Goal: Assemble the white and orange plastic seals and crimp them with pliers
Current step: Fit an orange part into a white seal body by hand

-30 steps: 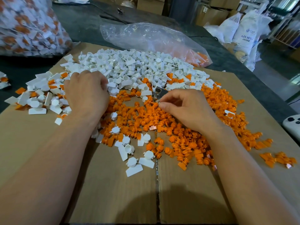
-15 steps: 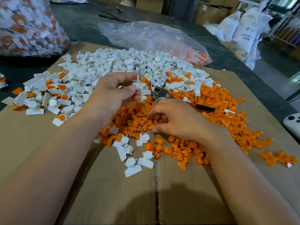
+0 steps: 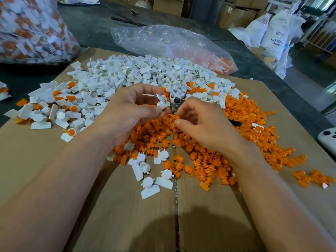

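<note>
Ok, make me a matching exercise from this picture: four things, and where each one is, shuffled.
Things: 1 white piece; 2 pliers; 3 clear bag; 4 orange pile.
Places: A spread over the right of the cardboard; B beyond the white pile; C pinched in the left hand; D lying behind the right hand.
Pairs: 1-C, 2-D, 3-B, 4-A.

Left hand point(image 3: 127, 113) and right hand point(image 3: 205, 124) are bare, forearms likewise uncovered.

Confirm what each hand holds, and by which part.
Left hand: white seal, pinched at its lower end. Right hand: curled over orange pieces; hold unclear.
</note>
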A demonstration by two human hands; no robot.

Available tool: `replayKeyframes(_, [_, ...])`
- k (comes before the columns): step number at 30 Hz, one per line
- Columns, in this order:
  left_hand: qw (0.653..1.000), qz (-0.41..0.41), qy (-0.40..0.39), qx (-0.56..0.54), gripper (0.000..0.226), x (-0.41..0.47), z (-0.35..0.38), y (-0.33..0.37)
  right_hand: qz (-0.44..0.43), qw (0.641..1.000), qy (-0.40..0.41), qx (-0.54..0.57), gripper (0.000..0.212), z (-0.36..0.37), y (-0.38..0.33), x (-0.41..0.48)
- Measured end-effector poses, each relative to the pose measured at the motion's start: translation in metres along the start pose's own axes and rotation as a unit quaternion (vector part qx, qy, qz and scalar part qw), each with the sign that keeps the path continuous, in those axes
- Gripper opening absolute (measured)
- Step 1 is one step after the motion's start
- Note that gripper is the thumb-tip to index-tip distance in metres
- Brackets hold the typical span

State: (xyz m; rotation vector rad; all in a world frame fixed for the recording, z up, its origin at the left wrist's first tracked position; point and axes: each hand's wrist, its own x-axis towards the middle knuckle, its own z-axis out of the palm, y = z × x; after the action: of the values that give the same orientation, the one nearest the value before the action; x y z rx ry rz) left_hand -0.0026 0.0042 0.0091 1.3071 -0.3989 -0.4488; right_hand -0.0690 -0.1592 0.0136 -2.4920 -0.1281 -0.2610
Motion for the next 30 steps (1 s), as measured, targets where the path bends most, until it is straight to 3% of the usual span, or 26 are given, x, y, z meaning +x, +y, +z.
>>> replayKeyframes(3, [1.0,-0.009,-0.016,-0.004,0.034,-0.001,0.0011,0.0007,-0.002,0.997,0.056,0.057,0.03,-0.002,0.0004,0.0008])
replayKeyframes(12, [0.999,0.003,-0.028,0.021,0.032,-0.0006,0.001,-0.0015,-0.019,0.982,0.117,0.145,0.032,-0.0006,-0.0006,0.0023])
replayKeyframes(30, [0.998,0.004,-0.041,0.051,0.034,-0.0019,0.0016,-0.0014,-0.048,0.978,0.124,0.16,0.032,0.0004,-0.0044,0.0012])
